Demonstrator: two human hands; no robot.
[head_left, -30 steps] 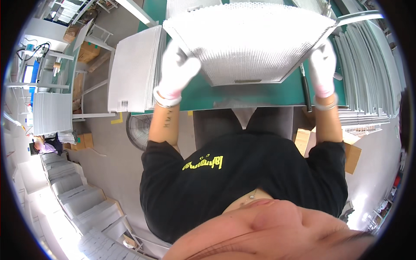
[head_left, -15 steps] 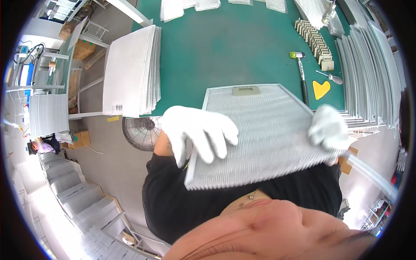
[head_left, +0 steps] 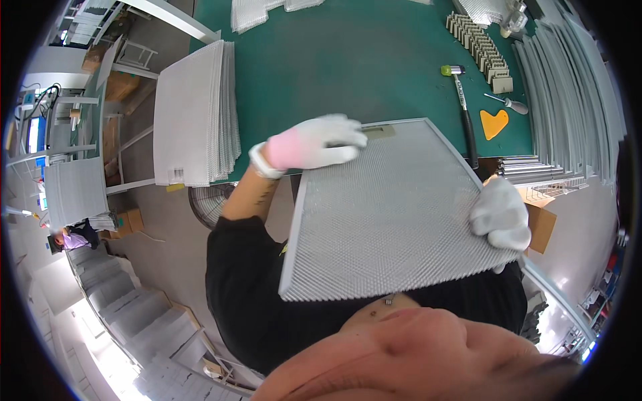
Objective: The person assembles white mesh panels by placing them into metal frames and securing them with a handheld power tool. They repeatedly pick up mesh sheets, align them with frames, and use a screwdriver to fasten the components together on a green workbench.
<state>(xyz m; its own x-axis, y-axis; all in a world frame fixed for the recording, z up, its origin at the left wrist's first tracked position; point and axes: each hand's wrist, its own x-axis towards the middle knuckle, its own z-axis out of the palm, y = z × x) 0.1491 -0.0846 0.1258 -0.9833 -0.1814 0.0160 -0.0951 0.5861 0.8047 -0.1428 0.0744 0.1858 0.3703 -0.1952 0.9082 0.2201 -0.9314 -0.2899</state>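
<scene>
A silver metal mesh filter panel (head_left: 388, 210) is tilted in front of my chest, its far edge over the table's near edge. Along that far edge sits a small beige latch (head_left: 379, 131). My right hand (head_left: 500, 215), in a white glove, is closed over the panel's right edge. A thin metal frame strip (head_left: 558, 297) runs out from that corner to the lower right; how it joins the panel is hidden by the hand. Gloved in white with a pinkish palm, my left hand (head_left: 317, 142) reaches over the far left corner, fingers stretched toward the latch and slightly blurred.
The green tabletop (head_left: 334, 73) bears a mallet (head_left: 465, 113), screwdriver (head_left: 508, 103), yellow scraper (head_left: 493, 124) and a row of beige latches (head_left: 480, 50). Stacked mesh sheets (head_left: 194, 113) stand left, metal frame strips (head_left: 568, 100) right. A floor fan (head_left: 207, 204) is below. Another person (head_left: 73, 237) is far left.
My left hand has moved from the panel's left side up to its far edge by the latch, fingers now pointing right. The panel has tilted to face me more squarely. My right hand keeps its grip.
</scene>
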